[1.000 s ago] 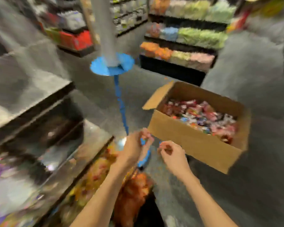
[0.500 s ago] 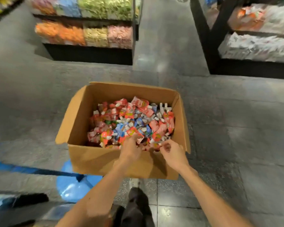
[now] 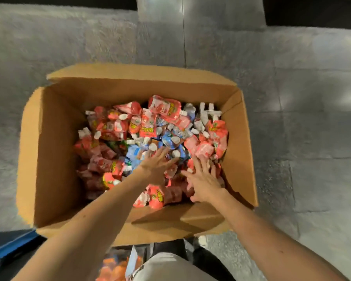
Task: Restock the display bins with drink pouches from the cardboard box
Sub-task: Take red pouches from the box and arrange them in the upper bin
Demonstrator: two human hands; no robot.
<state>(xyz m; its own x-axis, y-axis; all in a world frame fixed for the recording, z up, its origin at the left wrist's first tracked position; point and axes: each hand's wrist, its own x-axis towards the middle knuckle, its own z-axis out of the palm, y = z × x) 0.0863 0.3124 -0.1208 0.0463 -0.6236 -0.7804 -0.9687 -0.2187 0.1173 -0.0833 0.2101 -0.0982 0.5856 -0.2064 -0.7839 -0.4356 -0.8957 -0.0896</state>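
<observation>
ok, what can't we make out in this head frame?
Display bins: outside the head view; only a blurred orange patch, cut by the bottom edge, shows.
Print on the drink pouches: motion blur makes it unreadable.
Floor of the cardboard box: buried under the pouches.
Pouches beneath the left hand and right hand: covered by the spread fingers, so no grip is confirmable.

The words on the drink pouches [image 3: 164,110] were too blurry to read. The fingertips of the right hand [image 3: 203,183] were blurry and partly lost among the pouches. The left hand [image 3: 157,167] lay flat and hid the pouches under it. Both arms hid part of the cardboard box's [image 3: 49,159] near wall. At the bottom edge, an orange thing [image 3: 111,268] and a blue thing [image 3: 10,244] were cut off and too blurry to name. The floor [image 3: 292,78] looked smeared.
</observation>
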